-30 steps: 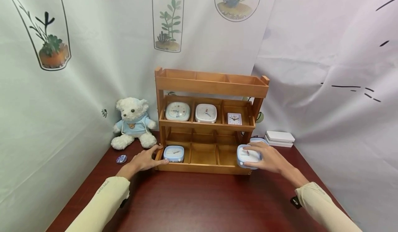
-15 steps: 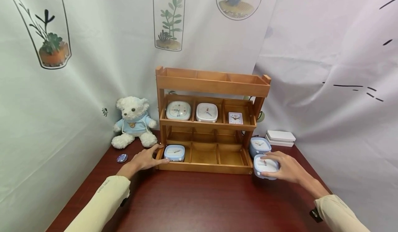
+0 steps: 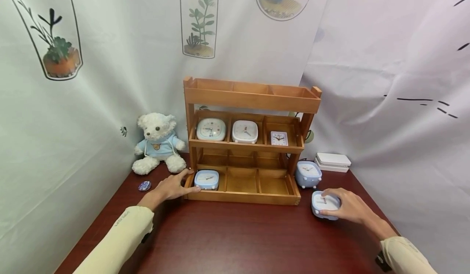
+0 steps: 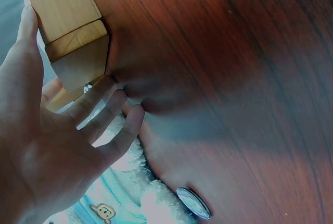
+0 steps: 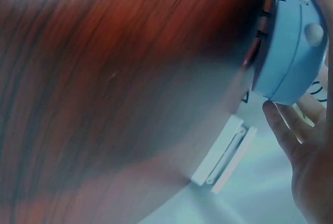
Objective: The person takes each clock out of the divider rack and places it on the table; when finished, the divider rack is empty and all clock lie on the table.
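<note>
My right hand (image 3: pixel 346 203) grips a blue alarm clock with a white face (image 3: pixel 324 203), thumb and fingers at opposite sides. In the right wrist view the clock's blue side (image 5: pixel 294 41) is close over the table. My left hand (image 3: pixel 172 187) holds the lower left corner of a wooden tiered shelf (image 3: pixel 242 198), thumb over the front board and fingers at the outer side. Beside that thumb, a blue alarm clock (image 3: pixel 207 179) occupies the bottom left compartment. Another blue alarm clock (image 3: pixel 308 174) stands on the table right of the shelf.
On the middle tier are a pale green clock (image 3: pixel 211 129), a white clock (image 3: pixel 244 131) and a small square clock (image 3: pixel 279 138). A white teddy bear (image 3: pixel 157 143) sits left, near a round badge (image 3: pixel 145 186). White boxes (image 3: pixel 332 162) lie at the back right.
My right hand has carried the alarm clock right, towards me and down, away from the shelf's bottom right compartment, uncovering the clock beside the shelf. My left hand stays at the shelf corner.
</note>
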